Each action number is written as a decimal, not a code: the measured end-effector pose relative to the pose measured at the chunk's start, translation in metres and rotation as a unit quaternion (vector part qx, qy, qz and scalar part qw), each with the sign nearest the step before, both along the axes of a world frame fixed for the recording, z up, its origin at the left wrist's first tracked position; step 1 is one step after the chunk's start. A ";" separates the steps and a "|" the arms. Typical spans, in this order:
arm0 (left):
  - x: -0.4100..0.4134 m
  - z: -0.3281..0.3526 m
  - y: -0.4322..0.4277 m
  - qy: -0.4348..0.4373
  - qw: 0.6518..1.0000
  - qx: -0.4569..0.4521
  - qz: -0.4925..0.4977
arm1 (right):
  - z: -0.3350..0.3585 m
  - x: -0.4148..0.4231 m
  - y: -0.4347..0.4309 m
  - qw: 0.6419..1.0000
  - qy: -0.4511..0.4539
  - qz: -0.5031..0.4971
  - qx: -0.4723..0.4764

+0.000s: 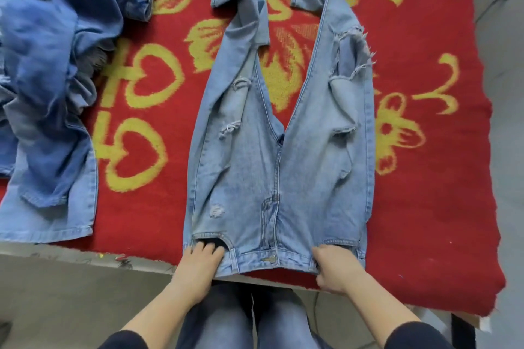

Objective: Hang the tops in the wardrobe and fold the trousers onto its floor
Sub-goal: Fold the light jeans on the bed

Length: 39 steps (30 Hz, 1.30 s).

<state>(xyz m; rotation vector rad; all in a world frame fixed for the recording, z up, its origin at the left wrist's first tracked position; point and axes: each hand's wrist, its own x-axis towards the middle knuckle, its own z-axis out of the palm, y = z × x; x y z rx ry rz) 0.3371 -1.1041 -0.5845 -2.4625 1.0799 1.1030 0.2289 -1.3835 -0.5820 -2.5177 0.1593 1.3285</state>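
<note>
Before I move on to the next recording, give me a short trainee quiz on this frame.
1. True or false: the light-blue ripped denim jeans lie folded in half on the red blanket with yellow flowers.
2. Where do the left hand and right hand hold the jeans? A) at the leg hems B) at the waistband C) at the knees
3. Fill in: the crumpled pile of darker blue denim lies on the person's ___ side of the jeans.

Key: 1 false, they lie flat with the legs spread in a V; 2 B; 3 left.
</note>
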 end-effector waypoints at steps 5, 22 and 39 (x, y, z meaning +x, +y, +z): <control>0.023 0.000 -0.012 0.137 0.942 -0.064 0.300 | 0.011 0.033 -0.007 0.990 0.068 -0.118 0.026; 0.057 -0.023 0.017 0.062 0.749 -0.132 0.646 | 0.000 0.145 0.017 0.959 -0.220 -0.165 -0.068; 0.036 -0.014 0.029 0.140 0.798 -0.047 0.585 | -0.002 -0.002 -0.010 0.867 0.046 -0.460 -0.187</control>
